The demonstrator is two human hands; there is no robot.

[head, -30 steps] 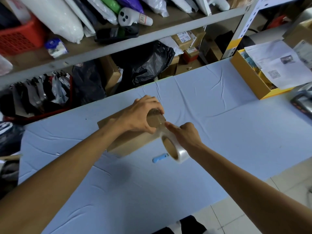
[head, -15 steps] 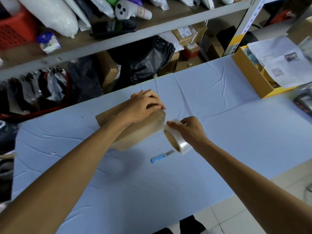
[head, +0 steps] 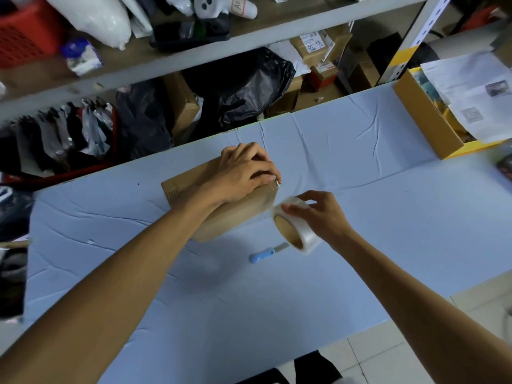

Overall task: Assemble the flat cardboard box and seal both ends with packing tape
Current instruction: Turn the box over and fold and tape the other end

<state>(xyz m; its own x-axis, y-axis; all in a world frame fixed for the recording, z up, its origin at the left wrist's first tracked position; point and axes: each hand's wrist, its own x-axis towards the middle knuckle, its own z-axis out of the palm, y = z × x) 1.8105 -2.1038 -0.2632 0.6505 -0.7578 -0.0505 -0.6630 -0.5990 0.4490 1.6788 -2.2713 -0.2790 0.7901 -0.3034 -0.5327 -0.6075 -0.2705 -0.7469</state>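
A brown cardboard box point(head: 235, 214) lies folded up on the blue table point(head: 374, 206), its long side running from far left to near right. My left hand point(head: 246, 170) presses down on its top at the right-hand end, fingers curled over the edge. Clear tape shines on the box's near face. My right hand point(head: 318, 214) holds a roll of clear packing tape point(head: 296, 230) just off the box's right end, thumb and fingers pinching the roll's upper rim. Whether the tape strip still joins roll and box I cannot tell.
A small blue-handled cutter point(head: 266, 253) lies on the table just in front of the roll. A yellow-brown open carton point(head: 426, 117) with papers stands at the far right. Shelving point(head: 194, 51) with bags and parcels runs behind the table's far edge.
My left hand has slid from the box's end up onto its top edge. The roll in my right hand has come back toward the box's right end, staying low beside it.
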